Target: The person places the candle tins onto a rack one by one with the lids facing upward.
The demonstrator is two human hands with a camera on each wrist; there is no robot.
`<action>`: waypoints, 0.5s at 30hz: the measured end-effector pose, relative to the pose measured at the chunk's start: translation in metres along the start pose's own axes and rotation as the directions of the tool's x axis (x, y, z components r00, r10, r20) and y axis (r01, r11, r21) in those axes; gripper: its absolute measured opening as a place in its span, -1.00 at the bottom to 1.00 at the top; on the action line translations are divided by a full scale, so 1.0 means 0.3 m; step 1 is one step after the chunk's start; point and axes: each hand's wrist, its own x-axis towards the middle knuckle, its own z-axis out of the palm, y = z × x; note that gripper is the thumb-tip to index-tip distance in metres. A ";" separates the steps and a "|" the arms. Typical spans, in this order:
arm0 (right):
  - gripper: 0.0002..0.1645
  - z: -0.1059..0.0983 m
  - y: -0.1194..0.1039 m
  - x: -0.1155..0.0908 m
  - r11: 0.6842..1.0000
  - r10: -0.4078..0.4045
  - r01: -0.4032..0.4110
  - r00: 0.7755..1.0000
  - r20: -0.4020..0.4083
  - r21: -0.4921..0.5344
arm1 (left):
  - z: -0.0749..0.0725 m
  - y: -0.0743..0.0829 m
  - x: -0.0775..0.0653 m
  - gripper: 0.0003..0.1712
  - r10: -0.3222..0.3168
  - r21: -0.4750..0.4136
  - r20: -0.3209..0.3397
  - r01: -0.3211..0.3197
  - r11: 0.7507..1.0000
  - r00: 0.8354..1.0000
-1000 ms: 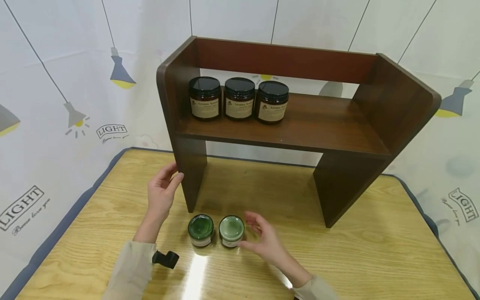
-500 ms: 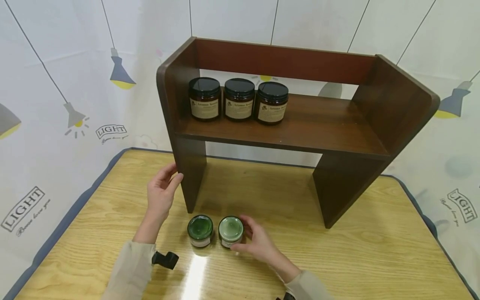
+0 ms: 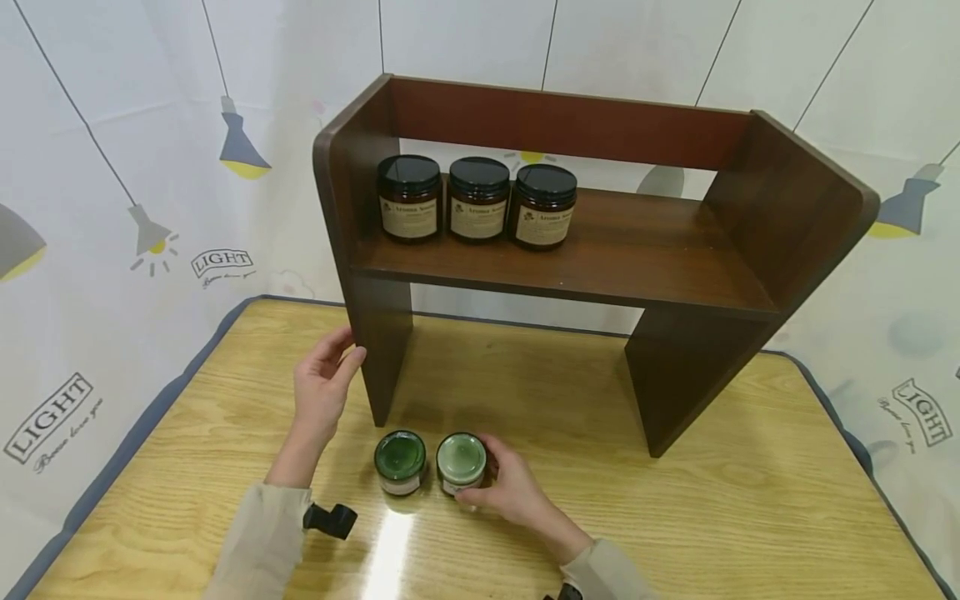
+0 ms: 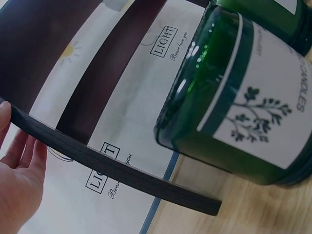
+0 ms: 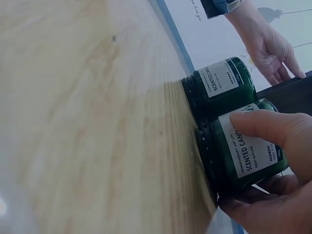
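Note:
Two green glass scented candle jars stand side by side on the table, their dark ridged ends down. My right hand (image 3: 513, 492) grips the paler right candle jar (image 3: 461, 461), thumb across its label and fingers around the far side, as the right wrist view shows. Just left of it is the darker candle jar (image 3: 401, 460), untouched. My left hand (image 3: 321, 387) pinches the front edge of the left side panel of a dark brown wooden shelf (image 3: 570, 271); its thumb (image 4: 4, 114) lies on one side, its fingers (image 4: 29, 152) on the other.
Three brown jars with black lids stand in a row at the left of the upper board: the left jar (image 3: 409, 200), middle jar (image 3: 478, 200) and right jar (image 3: 544, 208). The shelf's right side panel (image 3: 705, 375) reaches down to the wooden table (image 3: 750, 517). A printed curtain (image 3: 150, 125) hangs behind.
My right hand has moved left to the paler candle jar and closed its fingers around it. The left hand stays at the shelf's side panel.

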 end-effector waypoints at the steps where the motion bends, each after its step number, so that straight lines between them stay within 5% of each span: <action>1: -0.15 0.000 0.001 0.001 1.000 0.006 -0.006 1.000 0.002 0.005 | -0.001 0.000 0.000 -0.50 -0.001 0.000 -0.001 0.001 1.000 1.000; 15: -0.17 0.007 0.011 0.000 0.999 0.026 -0.024 0.999 -0.043 0.041 | 0.001 0.004 0.000 -0.51 -0.014 0.006 -0.008 0.014 1.000 1.000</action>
